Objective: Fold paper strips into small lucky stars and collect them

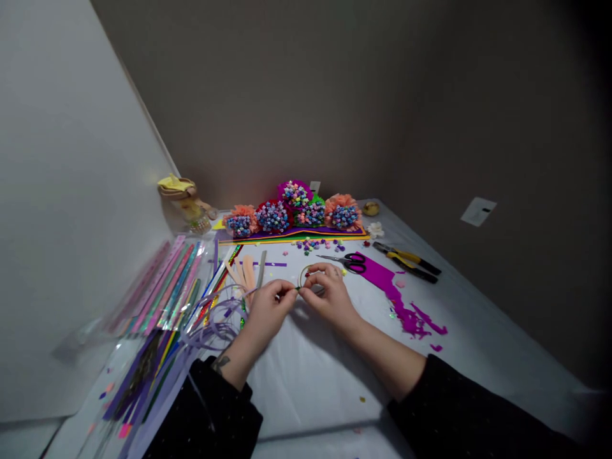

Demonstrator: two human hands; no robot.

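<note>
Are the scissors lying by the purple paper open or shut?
Shut: the scissors lie flat with both blades together in one narrow point, and their finger loops sit close beside the purple paper.

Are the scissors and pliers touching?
Apart: the head view shows bare table between the scissors and the pliers.
</note>
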